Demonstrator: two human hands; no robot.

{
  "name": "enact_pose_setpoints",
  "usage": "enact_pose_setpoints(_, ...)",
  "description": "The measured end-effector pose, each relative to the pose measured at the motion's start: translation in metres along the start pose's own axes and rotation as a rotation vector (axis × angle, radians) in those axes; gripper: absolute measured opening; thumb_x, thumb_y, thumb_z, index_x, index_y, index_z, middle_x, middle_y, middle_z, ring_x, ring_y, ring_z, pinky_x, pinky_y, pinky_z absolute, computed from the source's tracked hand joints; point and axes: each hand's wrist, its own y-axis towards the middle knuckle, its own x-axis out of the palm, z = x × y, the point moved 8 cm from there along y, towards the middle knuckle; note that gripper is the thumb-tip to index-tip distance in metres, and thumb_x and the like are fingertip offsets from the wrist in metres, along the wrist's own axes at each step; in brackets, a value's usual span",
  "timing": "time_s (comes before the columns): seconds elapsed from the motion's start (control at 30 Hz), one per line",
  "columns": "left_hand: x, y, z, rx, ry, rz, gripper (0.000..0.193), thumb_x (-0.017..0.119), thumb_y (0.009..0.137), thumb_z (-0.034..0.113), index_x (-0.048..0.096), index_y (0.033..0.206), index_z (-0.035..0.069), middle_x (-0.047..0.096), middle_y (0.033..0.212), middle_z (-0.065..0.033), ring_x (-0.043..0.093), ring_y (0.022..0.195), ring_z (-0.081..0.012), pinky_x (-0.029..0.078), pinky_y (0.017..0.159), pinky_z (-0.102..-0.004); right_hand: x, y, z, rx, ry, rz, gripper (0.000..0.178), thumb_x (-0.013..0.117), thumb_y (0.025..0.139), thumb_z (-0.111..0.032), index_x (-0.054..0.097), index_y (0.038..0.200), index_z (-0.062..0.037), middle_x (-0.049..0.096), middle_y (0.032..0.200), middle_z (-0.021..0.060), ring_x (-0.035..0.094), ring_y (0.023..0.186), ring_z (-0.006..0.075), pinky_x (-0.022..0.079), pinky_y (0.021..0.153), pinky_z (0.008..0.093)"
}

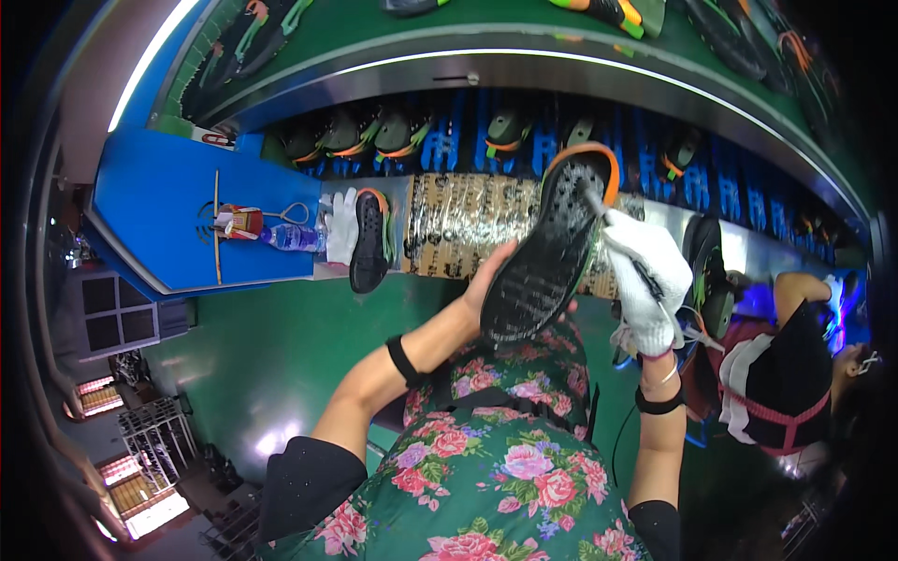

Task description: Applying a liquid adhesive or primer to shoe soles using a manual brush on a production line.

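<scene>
The bare left hand (480, 285) is clamped on the front half of a black shoe sole (547, 248), thumb on one edge and fingertips showing past the other. The right hand (645, 271), in a white knitted glove, is closed around a slim brush-like tool (594, 198), its tip against the studded heel. The sole tilts in the air above the right part of the taped cardboard, orange-rimmed heel pointing away from the wearer.

Above the bench runs a long green shelf (449, 35) with shoes along its far edge. A co-worker (786, 374) sits off to the right. The blue tabletop (154, 206) lies to the left, and the cardboard sheet (458, 224) covers the middle of the bench. Just past its left edge rests a second sole (370, 234), toe reaching over the bench's front edge. Beside it lie a loose white glove (341, 226) and, at the tabletop's right edge, a plastic bottle (295, 237).

I'd judge the step as coating the sole, the forefoot already glossy. The next stroke calls for light, even contact around the heel, with the left hand steady.
</scene>
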Motion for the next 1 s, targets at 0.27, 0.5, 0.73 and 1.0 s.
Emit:
enact_pose_setpoints(0.27,0.046,-0.055,0.041,0.239,0.059,-0.004,0.105,0.074,0.086,0.062,0.031,0.161,0.002,0.04,0.156,-0.0334,0.051,0.134,-0.0583,0.046,0.11,-0.0706,0.003,-0.015,-0.022,0.279,0.493,-0.184,0.013,0.078,0.077,0.007,0.077,0.088,0.0004,0.078,0.099,0.0185,0.075,0.093,0.0281,0.061,0.082,0.0399)
enact_pose_setpoints(0.5,0.198,-0.061,0.219,0.348,0.41,-0.502,0.122,0.067,0.083,0.079,0.019,0.163,0.001,0.031,0.157,-0.0355,0.05,0.134,-0.0566,0.057,0.099,-0.0653,0.005,-0.052,0.038,0.547,0.828,0.162,0.021,0.073,0.08,0.012,0.077,0.099,0.0043,0.076,0.111,0.023,0.074,0.102,0.0286,0.061,0.087,0.0352)
enact_pose_setpoints(0.73,0.127,-0.038,0.368,1.048,0.017,0.219,0.1,0.04,0.103,0.07,-0.009,0.167,0.012,0.01,0.168,-0.0348,0.027,0.151,-0.0545,0.041,0.119,-0.0637,0.056,-0.103,0.067,0.776,0.84,0.106,0.025,0.075,0.085,0.008,0.078,0.11,0.0063,0.079,0.109,0.0154,0.075,0.097,0.0204,0.059,0.087,0.0309)
enact_pose_setpoints(1.0,0.179,0.003,0.36,1.269,2.45,0.999,0.047,0.083,0.089,0.036,0.068,0.116,0.001,0.072,0.105,-0.0192,0.07,0.095,-0.0249,0.063,0.084,-0.0357,0.047,-0.114,0.084,0.812,0.875,0.172,0.023,0.073,0.082,0.009,0.076,0.105,0.0083,0.078,0.108,0.0211,0.073,0.079,0.0207,0.059,0.073,0.0297)
